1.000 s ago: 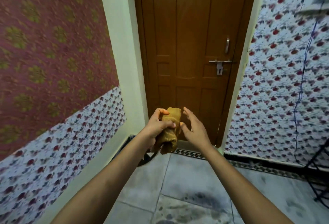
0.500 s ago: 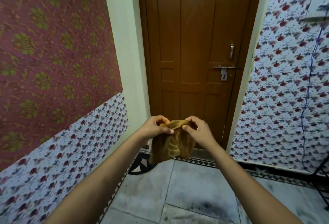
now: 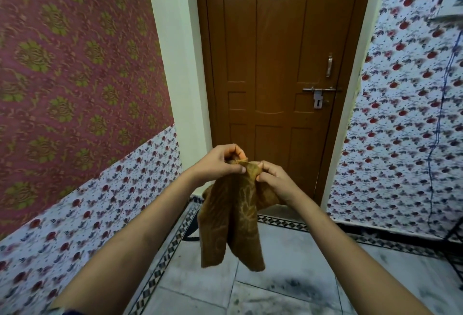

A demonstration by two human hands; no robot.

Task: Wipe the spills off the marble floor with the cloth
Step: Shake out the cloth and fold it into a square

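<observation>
A mustard-brown patterned cloth (image 3: pixel 234 222) hangs in the air at chest height, in front of a brown door. My left hand (image 3: pixel 219 162) pinches its top edge on the left. My right hand (image 3: pixel 274 179) pinches the same edge just to the right, the two hands nearly touching. The cloth droops down in two long folds. Below lies the pale marble floor (image 3: pixel 200 287), with dark smudged spills (image 3: pixel 295 287) on the tiles under my right forearm.
The shut wooden door (image 3: pixel 275 64) with a latch stands straight ahead. Papered walls close in on the left (image 3: pixel 75 89) and right (image 3: pixel 400 127). A black-and-white patterned border (image 3: pixel 165 259) edges the floor. A dark metal rack (image 3: pixel 453 244) stands at the far right.
The cloth was bunched in my left hand; both hands have since taken its top edge and it has unrolled downward into a hanging sheet. The view has tilted down slightly.
</observation>
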